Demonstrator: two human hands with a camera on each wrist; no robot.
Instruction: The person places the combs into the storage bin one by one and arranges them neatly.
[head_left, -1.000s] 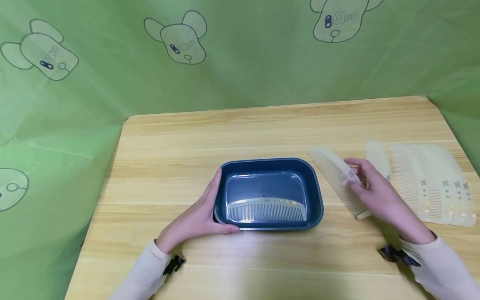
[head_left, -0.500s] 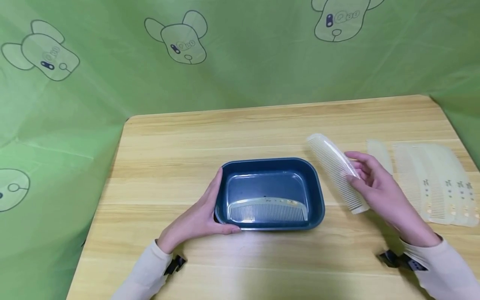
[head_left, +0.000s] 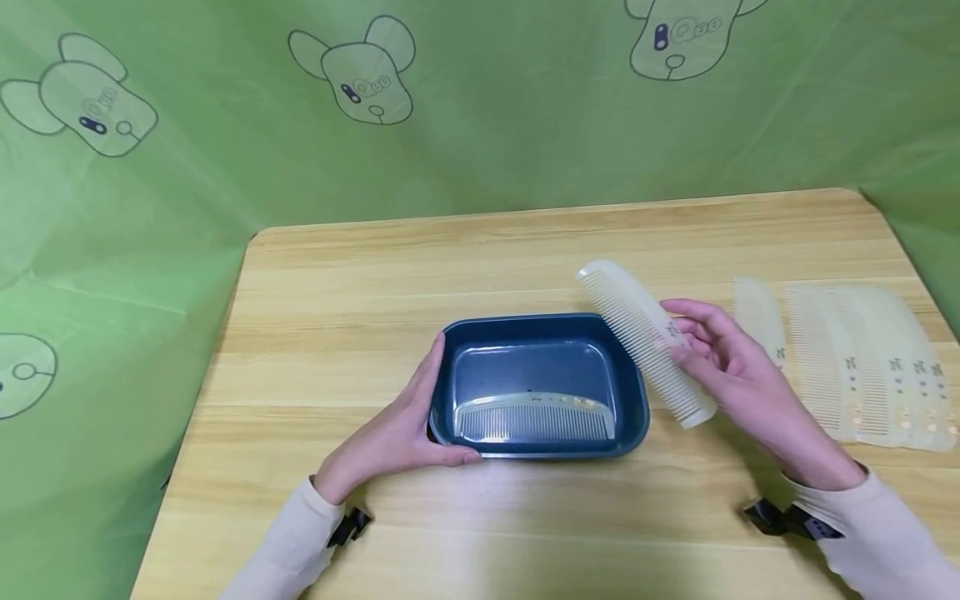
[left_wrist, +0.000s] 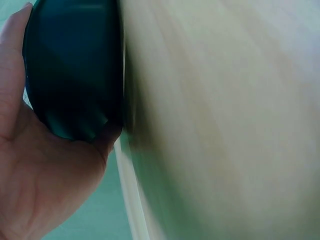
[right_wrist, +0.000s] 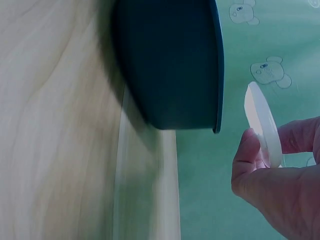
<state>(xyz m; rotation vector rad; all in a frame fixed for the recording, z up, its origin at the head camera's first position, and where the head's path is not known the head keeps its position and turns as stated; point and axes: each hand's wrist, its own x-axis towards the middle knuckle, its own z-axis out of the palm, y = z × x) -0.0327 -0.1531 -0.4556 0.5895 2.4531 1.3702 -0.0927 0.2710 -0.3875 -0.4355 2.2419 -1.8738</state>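
A dark blue plastic box [head_left: 525, 364] stands on the wooden table, with one pale comb [head_left: 536, 419] lying along its near side, teeth toward me. My left hand [head_left: 397, 433] grips the box's left end, thumb along the near wall and fingers at the left side; the left wrist view shows the palm against the box [left_wrist: 75, 65]. Between thumb and fingers my right hand [head_left: 738, 375] pinches a translucent whitish comb [head_left: 633, 321] by its spine. That comb slants above the table, overlapping the box's right rim in the head view. In the right wrist view the comb [right_wrist: 262, 122] appears edge-on, apart from the box.
Right of my right hand a single comb [head_left: 759, 312] lies on the table [head_left: 360, 308]. Farther right, several more combs [head_left: 862, 367] overlap in a fanned row. Green cloth [head_left: 495, 142] with printed animal heads hangs behind and beside the table.
My right hand has lifted the comb off the table and moved it left toward the box's right rim. The left hand and box have stayed in place.
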